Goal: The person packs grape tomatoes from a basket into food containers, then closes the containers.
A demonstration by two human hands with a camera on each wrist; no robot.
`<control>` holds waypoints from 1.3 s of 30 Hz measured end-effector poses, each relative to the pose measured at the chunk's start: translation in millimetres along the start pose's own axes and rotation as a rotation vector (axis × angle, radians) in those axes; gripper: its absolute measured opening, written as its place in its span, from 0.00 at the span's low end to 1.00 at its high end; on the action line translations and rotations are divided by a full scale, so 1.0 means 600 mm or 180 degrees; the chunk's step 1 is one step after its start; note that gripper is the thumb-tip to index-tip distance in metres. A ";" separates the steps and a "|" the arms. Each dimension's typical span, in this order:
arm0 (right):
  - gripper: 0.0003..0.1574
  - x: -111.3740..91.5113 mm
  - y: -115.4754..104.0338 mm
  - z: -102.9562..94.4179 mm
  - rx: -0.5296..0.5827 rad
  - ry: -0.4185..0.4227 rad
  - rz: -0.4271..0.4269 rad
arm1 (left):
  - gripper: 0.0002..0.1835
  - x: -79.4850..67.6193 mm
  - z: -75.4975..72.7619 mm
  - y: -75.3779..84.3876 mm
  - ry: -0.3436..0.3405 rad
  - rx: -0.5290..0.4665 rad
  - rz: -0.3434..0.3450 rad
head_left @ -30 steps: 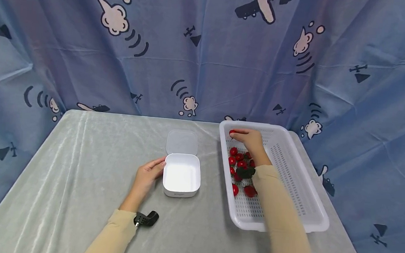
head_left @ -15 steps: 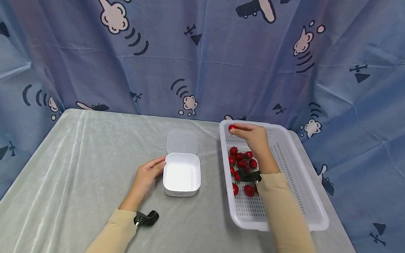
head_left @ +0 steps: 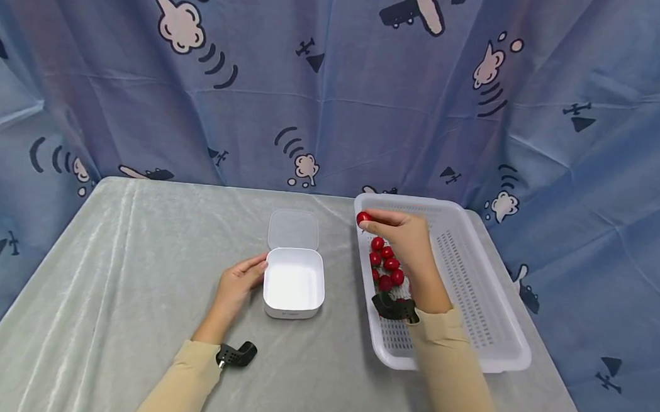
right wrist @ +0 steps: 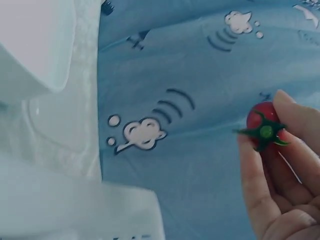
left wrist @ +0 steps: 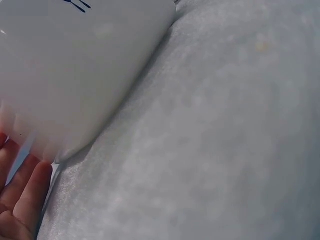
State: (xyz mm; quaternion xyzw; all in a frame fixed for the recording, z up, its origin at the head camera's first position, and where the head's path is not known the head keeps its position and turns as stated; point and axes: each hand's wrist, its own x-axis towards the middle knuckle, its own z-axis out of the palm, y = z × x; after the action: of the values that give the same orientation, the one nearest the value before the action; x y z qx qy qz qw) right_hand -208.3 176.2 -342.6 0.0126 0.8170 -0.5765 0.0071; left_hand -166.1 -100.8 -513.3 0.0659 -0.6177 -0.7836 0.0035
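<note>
A small red cherry tomato [head_left: 362,218] with a green star-shaped stem top is pinched between the thumb and fingers of my right hand [head_left: 410,239]. That hand is at the far left rim of a white perforated basket [head_left: 518,331]. In the right wrist view the tomato [right wrist: 265,127] shows its green top toward the camera. My left hand [head_left: 238,280] touches the left side of a white square lunch box [head_left: 294,279]. The left wrist view has the fingertips [left wrist: 37,182] against the wall of the box [left wrist: 75,75], which bears a dark cutlery print.
Several cherry tomatoes [head_left: 387,263] lie along the basket's left side, partly hidden by the right wrist's black camera mount [head_left: 394,307]. A translucent lid [head_left: 293,229] lies behind the lunch box. A blue patterned curtain [head_left: 259,69] hangs behind the light cloth-covered table [head_left: 151,252].
My right hand has lifted the cherry tomato and carried it left to the basket's rim. The left hand and lunch box have stayed in place.
</note>
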 end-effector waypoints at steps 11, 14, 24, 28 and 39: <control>0.26 -0.052 -0.016 0.035 0.0080 -0.0061 -0.0027 | 0.22 0.000 -0.002 0.002 -0.0005 0.0052 0.0001; 0.25 -0.061 -0.018 0.047 0.0143 -0.0069 -0.0029 | 0.22 0.002 -0.003 0.001 0.0015 0.0057 0.0009; 0.22 -0.079 -0.018 0.083 0.0409 -0.0058 -0.0028 | 0.22 0.002 0.002 0.002 -0.0037 0.0003 0.0011; 0.22 -0.081 -0.014 0.096 0.0475 -0.0016 0.0002 | 0.22 0.003 0.003 -0.001 -0.0025 0.0049 0.0031; 0.19 -0.082 0.005 0.140 0.0662 0.0015 0.0048 | 0.22 0.001 0.003 0.000 0.0020 0.0059 0.0023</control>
State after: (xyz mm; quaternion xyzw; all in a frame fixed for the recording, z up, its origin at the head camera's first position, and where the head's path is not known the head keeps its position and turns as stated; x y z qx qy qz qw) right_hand -159.5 97.7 -372.1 0.0208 0.7526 -0.6581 0.0083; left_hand -166.9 -99.4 -512.9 0.0662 -0.6252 -0.7776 0.0077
